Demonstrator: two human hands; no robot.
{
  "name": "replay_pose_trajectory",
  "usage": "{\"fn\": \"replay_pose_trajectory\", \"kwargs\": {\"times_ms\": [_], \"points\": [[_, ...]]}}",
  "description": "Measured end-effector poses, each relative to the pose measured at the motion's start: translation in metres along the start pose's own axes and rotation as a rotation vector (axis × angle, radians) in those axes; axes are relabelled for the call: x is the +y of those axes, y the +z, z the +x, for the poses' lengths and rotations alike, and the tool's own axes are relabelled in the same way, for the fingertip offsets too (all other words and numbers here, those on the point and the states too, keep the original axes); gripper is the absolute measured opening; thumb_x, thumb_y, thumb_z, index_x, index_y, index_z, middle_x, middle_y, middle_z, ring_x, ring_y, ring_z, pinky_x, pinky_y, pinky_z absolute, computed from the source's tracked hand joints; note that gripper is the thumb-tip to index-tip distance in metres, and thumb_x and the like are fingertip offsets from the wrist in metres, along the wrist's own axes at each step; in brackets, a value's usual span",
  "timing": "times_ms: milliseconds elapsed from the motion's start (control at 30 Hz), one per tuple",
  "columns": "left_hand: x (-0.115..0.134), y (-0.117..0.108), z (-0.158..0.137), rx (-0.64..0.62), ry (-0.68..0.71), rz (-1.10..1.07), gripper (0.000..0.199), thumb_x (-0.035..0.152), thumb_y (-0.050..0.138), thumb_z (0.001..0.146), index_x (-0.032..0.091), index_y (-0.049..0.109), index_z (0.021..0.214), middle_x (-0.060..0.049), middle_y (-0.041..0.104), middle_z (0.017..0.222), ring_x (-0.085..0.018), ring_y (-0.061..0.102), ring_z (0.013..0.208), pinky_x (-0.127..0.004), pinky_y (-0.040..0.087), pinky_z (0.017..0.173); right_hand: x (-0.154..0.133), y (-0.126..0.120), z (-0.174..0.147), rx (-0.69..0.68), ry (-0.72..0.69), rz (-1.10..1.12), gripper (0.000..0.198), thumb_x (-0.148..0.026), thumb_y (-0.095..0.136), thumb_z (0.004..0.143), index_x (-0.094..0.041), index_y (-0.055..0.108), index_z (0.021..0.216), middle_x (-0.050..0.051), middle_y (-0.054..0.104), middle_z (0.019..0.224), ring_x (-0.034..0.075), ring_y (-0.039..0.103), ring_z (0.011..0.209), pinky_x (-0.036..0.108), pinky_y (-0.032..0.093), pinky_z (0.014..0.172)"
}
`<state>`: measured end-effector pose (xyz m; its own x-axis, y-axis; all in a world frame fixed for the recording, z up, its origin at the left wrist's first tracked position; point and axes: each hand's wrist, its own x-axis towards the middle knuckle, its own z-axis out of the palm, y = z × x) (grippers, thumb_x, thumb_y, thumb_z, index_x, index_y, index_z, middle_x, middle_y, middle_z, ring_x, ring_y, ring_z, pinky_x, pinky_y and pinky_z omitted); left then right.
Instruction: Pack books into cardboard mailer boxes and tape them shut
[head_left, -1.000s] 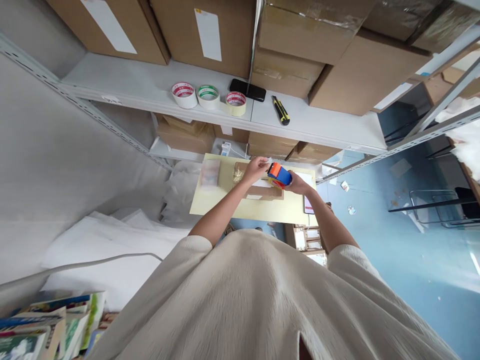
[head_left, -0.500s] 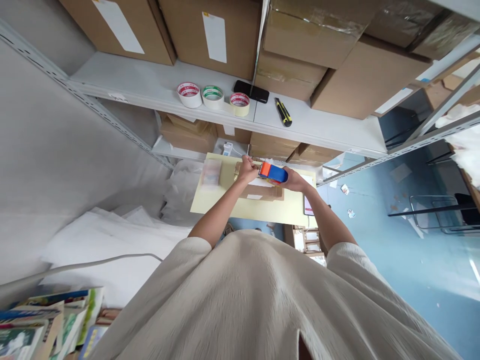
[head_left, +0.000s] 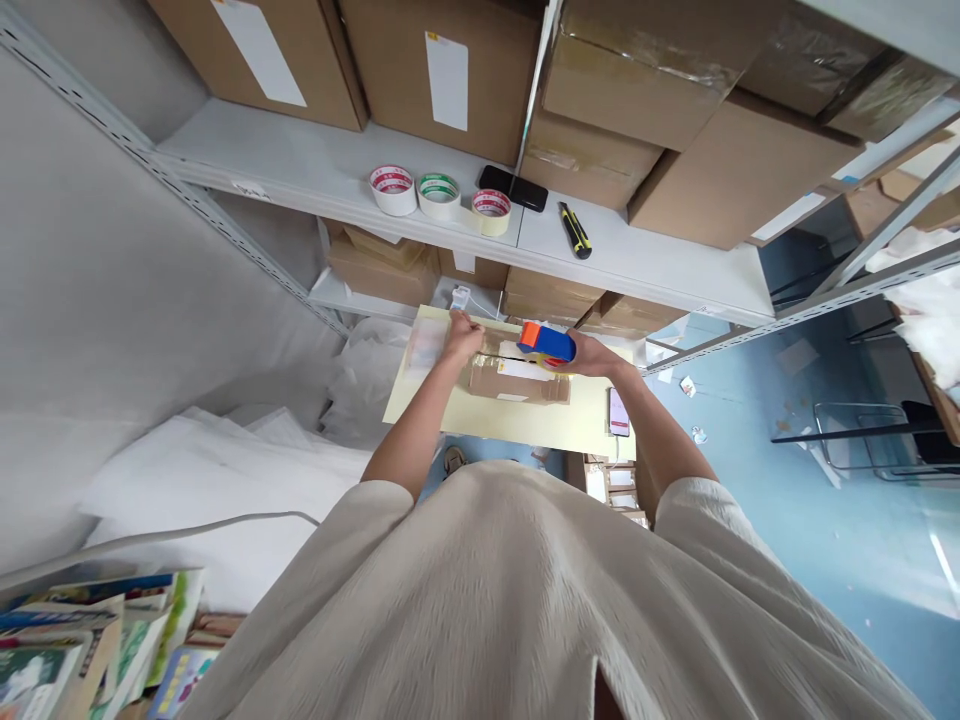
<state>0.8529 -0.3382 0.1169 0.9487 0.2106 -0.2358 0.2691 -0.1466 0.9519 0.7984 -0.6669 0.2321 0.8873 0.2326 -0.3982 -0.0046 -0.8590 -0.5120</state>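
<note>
My right hand (head_left: 590,355) is wrapped round a blue and orange tape dispenser (head_left: 551,345), held just above a small cardboard box (head_left: 495,382). The box lies on a pale yellow tabletop (head_left: 420,397). It has a white label on top and shiny clear tape at its left end. My left hand (head_left: 463,338) is over the box's far left corner, apart from the dispenser. Its fingers are pressed together; what is between them is too small to make out.
Above the tabletop, a grey shelf (head_left: 300,165) bears large cartons, tape rolls (head_left: 392,190), a black phone (head_left: 514,188) and a box cutter (head_left: 574,231). A lit phone (head_left: 619,412) lies at the tabletop's right end. White foam sheets (head_left: 225,480) are heaped on the left.
My left hand has moved left, away from the dispenser's orange front to the box's left end. My right hand and the dispenser have barely moved. More of the box top now shows.
</note>
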Motion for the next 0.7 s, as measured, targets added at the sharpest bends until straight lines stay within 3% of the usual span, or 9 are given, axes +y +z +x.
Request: {"fn": "replay_pose_trajectory", "kwargs": {"times_ms": [100, 200, 467, 700], "points": [[-0.005, -0.033, 0.008, 0.033, -0.113, -0.007, 0.048, -0.003, 0.077, 0.079, 0.028, 0.050, 0.106, 0.006, 0.052, 0.082, -0.017, 0.060, 0.077, -0.034, 0.055, 0.081, 0.011, -0.007, 0.002, 0.001, 0.023, -0.072, 0.073, -0.067, 0.102, 0.075, -0.026, 0.069, 0.125, 0.012, 0.083, 0.112, 0.032, 0.076, 0.095, 0.040, 0.058, 0.081], [-0.014, -0.050, 0.006, 0.040, -0.142, -0.055, 0.047, -0.001, 0.075, 0.078, 0.028, 0.049, 0.105, 0.007, 0.055, 0.081, -0.017, 0.062, 0.077, -0.034, 0.055, 0.084, 0.016, -0.008, 0.008, -0.013, 0.008, -0.156, 0.072, -0.068, 0.101, 0.078, -0.026, 0.069, 0.126, 0.013, 0.084, 0.114, 0.034, 0.077, 0.097, 0.039, 0.057, 0.081], [-0.035, -0.054, -0.008, 0.019, -0.209, -0.125, 0.052, 0.000, 0.072, 0.075, 0.029, 0.046, 0.109, 0.007, 0.062, 0.084, -0.018, 0.072, 0.086, -0.032, 0.057, 0.088, 0.008, 0.004, 0.022, -0.018, 0.040, -0.351, 0.066, -0.061, 0.098, 0.084, -0.022, 0.069, 0.128, 0.018, 0.083, 0.116, 0.037, 0.077, 0.108, 0.041, 0.057, 0.091], [-0.062, -0.052, -0.004, 0.026, -0.274, -0.151, 0.053, 0.001, 0.074, 0.077, 0.029, 0.047, 0.113, 0.007, 0.061, 0.081, -0.017, 0.067, 0.076, -0.031, 0.055, 0.080, -0.008, 0.008, 0.035, -0.074, 0.040, -0.495, 0.056, -0.046, 0.094, 0.086, -0.022, 0.068, 0.131, 0.018, 0.083, 0.119, 0.041, 0.076, 0.118, 0.046, 0.057, 0.104]]}}
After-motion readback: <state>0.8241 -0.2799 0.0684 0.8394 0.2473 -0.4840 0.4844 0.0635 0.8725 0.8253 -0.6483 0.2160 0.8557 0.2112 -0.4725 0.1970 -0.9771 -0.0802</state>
